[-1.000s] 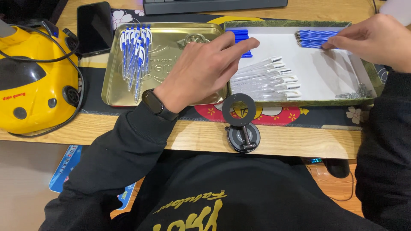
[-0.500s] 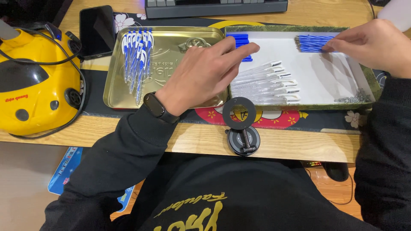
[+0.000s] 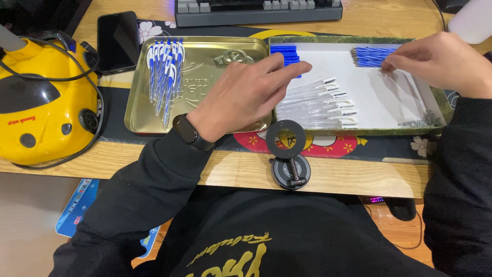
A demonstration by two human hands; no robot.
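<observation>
Refills [image 3: 373, 56] bundled at tray's [image 3: 435, 100] 1 o'clock corner; right hand [image 3: 445, 64] pinches their tips. Left hand [image 3: 246, 97] open, fingers spread, reaching toward clear barrels [image 3: 320, 105] at tray's 7 o'clock. Finished pens [image 3: 165, 77] in gold tin [image 3: 205, 82] at 9 o'clock. Risk: careless pull scatters bundle; springs [image 3: 421, 122] roll off.
</observation>
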